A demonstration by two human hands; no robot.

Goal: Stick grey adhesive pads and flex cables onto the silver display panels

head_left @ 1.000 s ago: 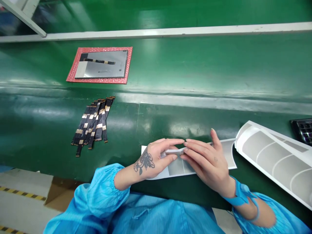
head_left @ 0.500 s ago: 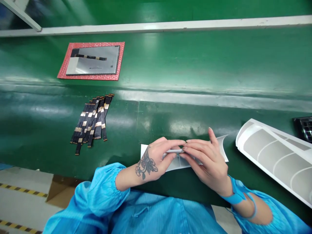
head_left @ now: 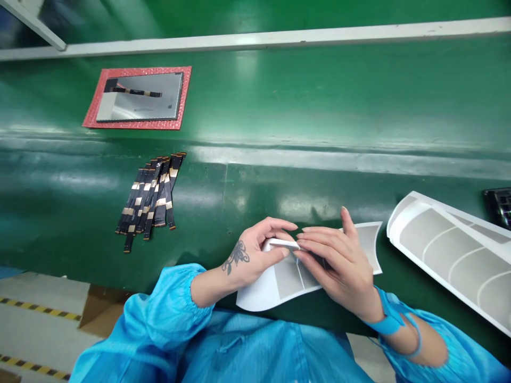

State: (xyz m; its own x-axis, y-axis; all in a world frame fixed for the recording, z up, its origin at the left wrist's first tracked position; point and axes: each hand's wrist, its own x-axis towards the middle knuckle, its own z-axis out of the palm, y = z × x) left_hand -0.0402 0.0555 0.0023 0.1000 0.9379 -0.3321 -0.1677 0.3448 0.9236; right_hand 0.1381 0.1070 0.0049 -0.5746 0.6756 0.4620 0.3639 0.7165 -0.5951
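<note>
A white-edged sheet with grey panels [head_left: 288, 282] lies curved at the front of the bench, its upper edge folded over between my hands. My left hand [head_left: 255, 255] pinches that folded edge between thumb and fingers. My right hand [head_left: 345, 260] is bent over the sheet, thumb and fingertips closed at the right end of the fold. Its index finger points upward, away from the others. The sheet's right end shows beyond this hand, while its middle is hidden underneath. Whether a smaller piece is between the right fingertips is hidden.
Several black flat flex cables [head_left: 149, 199] lie in a pile at left. Behind them, a display panel [head_left: 154, 106] with one cable on it rests on pink bubble wrap [head_left: 90, 114]. More grey-panelled sheets [head_left: 439, 250] lie at right beside a black tray [head_left: 499, 205].
The sheet's left part has swung down toward me and shows more of its white end. My left fingers have lifted slightly apart from the right fingertips. The right hand stays nearly still.
</note>
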